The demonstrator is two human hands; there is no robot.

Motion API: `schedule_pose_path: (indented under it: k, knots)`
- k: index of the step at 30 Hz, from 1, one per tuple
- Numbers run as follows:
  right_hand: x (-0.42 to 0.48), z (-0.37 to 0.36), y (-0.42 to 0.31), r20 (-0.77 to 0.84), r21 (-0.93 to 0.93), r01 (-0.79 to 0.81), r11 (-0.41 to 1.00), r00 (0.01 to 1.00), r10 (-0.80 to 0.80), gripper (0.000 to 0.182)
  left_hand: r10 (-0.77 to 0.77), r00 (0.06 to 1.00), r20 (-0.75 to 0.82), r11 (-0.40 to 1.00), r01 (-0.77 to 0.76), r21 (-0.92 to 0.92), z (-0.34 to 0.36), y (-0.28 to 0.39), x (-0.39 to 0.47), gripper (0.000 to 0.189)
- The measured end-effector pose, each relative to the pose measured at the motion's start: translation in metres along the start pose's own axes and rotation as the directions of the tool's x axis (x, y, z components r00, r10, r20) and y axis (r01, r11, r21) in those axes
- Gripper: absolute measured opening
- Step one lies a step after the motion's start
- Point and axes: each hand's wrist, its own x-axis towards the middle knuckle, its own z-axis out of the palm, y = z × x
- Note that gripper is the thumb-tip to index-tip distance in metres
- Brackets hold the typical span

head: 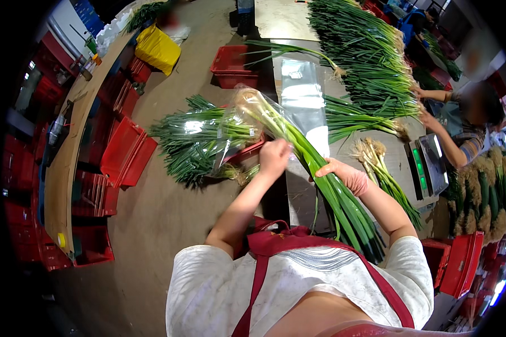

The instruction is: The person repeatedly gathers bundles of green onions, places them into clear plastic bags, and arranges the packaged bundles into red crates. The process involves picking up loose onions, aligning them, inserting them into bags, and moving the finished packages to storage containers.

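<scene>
A bunch of green onions (320,164) lies slantwise in front of me, its root end up inside a clear plastic bag (236,122). My right hand (341,172), in a thin glove, is closed round the green stalks. My left hand (275,158) is a fist at the bag's edge beside the white stems and appears to pinch the film. Flat clear bags (301,101) lie stacked on the table just beyond. To their right are a loose bunch (362,120) and a smaller bunch with roots (375,160). Bagged bunches (202,135) rest in a red crate at the left.
A long pile of green onions (358,54) covers the table's far right. A digital scale (430,166) stands at the right edge, near a co-worker's hands (428,118). A red crate (236,67) is on the floor beyond; more red crates (126,151) line a wooden bench at left.
</scene>
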Motion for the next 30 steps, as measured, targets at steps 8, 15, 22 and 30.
schedule_pose_path:
  k: [8, 15, 22, 30]
  knots:
    - [0.016, 0.005, 0.01, 0.026, 0.029, -0.14, 0.99, 0.99, 0.139, 0.034, 0.134, 0.973, 0.186, 0.988, -0.145, 0.045, -0.004, 0.002, -0.032, 0.019]
    - [0.058, -0.022, 0.03, 0.112, -0.09, 0.196, 0.976, 0.976, -0.186, 0.033, 0.042, 0.963, 0.265, 0.994, -0.014, -0.108, -0.003, 0.029, -0.044, 0.024]
    - [0.089, -0.004, -0.024, 0.095, 0.013, 0.209, 0.978, 0.973, -0.209, 0.045, -0.206, 0.943, 0.261, 0.956, 0.251, -0.151, 0.007, -0.006, -0.025, 0.034]
    - [0.143, -0.009, -0.024, 0.223, -0.208, 0.412, 0.887, 0.903, -0.367, 0.027, -0.455, 0.817, 0.353, 0.271, 0.505, -0.819, -0.02, -0.077, 0.01, 0.032]
